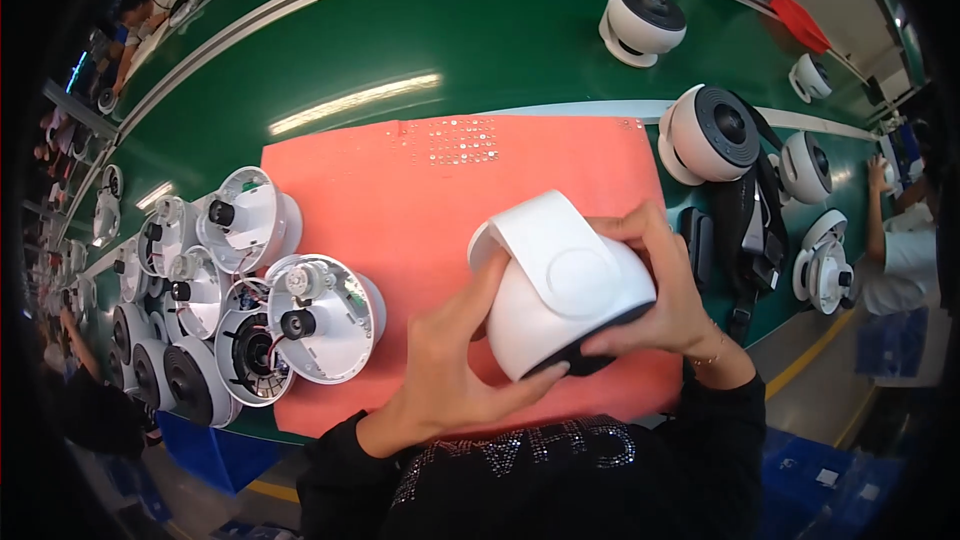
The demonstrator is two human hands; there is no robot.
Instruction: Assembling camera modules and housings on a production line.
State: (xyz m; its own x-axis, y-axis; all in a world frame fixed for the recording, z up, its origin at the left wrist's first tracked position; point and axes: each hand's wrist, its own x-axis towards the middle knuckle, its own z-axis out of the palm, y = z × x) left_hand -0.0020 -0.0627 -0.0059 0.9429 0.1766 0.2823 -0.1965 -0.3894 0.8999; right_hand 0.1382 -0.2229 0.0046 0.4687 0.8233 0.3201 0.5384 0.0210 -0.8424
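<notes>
A round white appliance (pixel 530 310) with a black front and a curved white bracket is held over an orange mat (pixel 380 200). The bracket lies across its upper side, and the black front points down towards me. My left hand (pixel 450 360) is closed round its left side, thumb at the bracket's left end and fingers near the lower rim. On the right, my right hand (pixel 665 285) grips the body, with fingertips by the black front's edge. Small shiny round pieces (pixel 463 142) sit in rows at the mat's far edge.
Several open white housings (pixel 325 325) with inner parts showing crowd the left side. Similar finished-looking units (pixel 708 135) stand on the green table (pixel 520 40) at right and far right. A black strap (pixel 745 230) lies there too. Other people work at both sides; a blue bin (pixel 215 450) is lower left.
</notes>
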